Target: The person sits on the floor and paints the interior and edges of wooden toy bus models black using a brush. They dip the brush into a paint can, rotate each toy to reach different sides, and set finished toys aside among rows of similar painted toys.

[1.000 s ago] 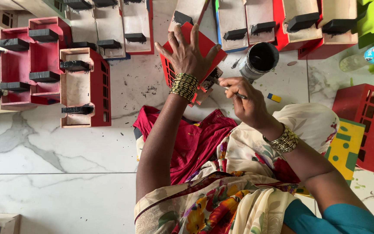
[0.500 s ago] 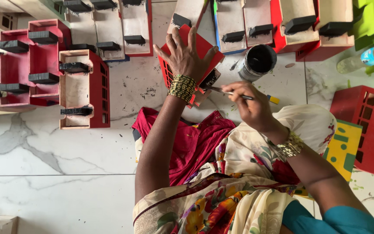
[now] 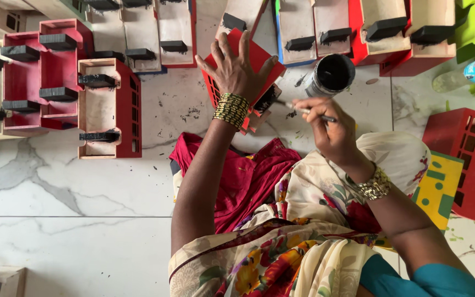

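Two hands: left hand [image 3: 236,66] splayed on red box [image 3: 251,69], right hand [image 3: 328,129] pinching brush [image 3: 303,110]

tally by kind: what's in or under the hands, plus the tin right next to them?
red wooden piece, under the spread left hand: 1
paintbrush, in the grip of the right hand: 1
black paint tin, lying open on the floor: 1
Total: 3
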Demonstrator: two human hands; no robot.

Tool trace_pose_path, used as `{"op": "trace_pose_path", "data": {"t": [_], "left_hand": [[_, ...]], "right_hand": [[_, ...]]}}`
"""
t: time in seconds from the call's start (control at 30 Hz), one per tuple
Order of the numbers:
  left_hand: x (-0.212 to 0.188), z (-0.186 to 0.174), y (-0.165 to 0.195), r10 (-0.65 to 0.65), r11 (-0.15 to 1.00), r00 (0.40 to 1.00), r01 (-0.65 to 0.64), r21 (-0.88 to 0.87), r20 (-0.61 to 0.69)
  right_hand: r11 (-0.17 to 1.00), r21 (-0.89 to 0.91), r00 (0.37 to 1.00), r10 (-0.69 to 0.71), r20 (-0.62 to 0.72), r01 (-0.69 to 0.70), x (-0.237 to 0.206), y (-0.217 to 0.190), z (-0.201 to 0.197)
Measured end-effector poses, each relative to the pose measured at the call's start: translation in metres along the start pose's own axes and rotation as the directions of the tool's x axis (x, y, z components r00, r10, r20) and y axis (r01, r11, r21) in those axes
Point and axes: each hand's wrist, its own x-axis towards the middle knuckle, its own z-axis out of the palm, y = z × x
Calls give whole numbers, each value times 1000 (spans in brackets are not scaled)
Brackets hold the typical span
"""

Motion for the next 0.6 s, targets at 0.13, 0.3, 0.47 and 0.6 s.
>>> {"op": "trace_pose_path", "data": {"t": [0.13,0.3,0.47,0.6], "left_hand": [[0,0,5,9,1000,999,-9,22,30],[-1,-4,4,-11,1000,998,10,17,63],[1,-3,3,-11,1000,998,9,24,61],[0,-2,6,-14,1000,997,13,17,80]], "right_hand": [[997,-60,995,34,-91,-40,7,6,12],[1000,-2,999,-5,43,5,-5,-1,26],[999,-21,996,-31,78,33,-7,1,22],[992,-108,998,-59,3,59,0,15,7]]}}
